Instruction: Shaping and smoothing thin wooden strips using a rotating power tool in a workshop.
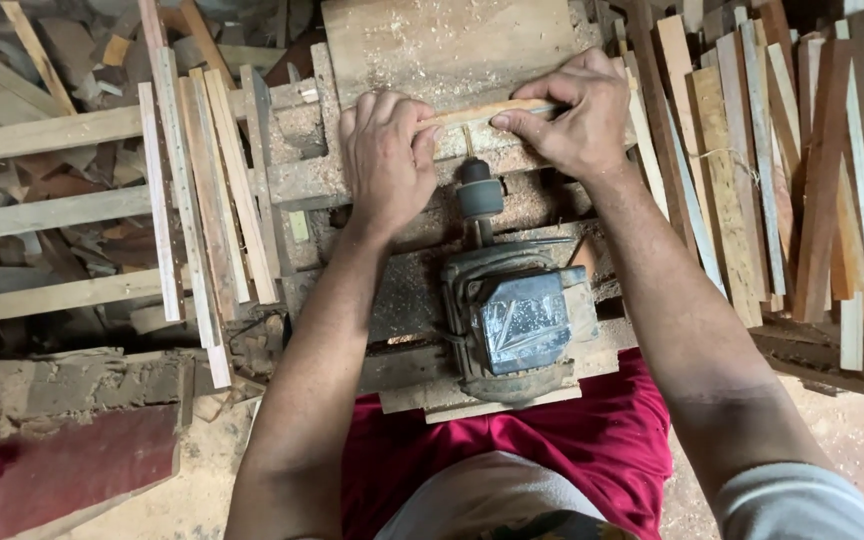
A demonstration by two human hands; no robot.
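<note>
both hands (387, 150) (572, 115) pinching thin wood strip (487, 110) over motor spindle (479, 190); fingertips close, slip risks cut, strip could kick.

Stacked slats (202, 190) are crowding my left hand (387, 160), more slats (762, 170) are hemming my right hand (577, 115), and the motor (517, 320) is blocking between my forearms

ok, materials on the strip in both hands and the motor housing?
Strip: bare unfinished wood, pale with visible grain, held by the left hand and right hand. Motor housing: looks like grey metal, dull and grimy, dusted with sawdust; any paint is hard to tell.
</note>
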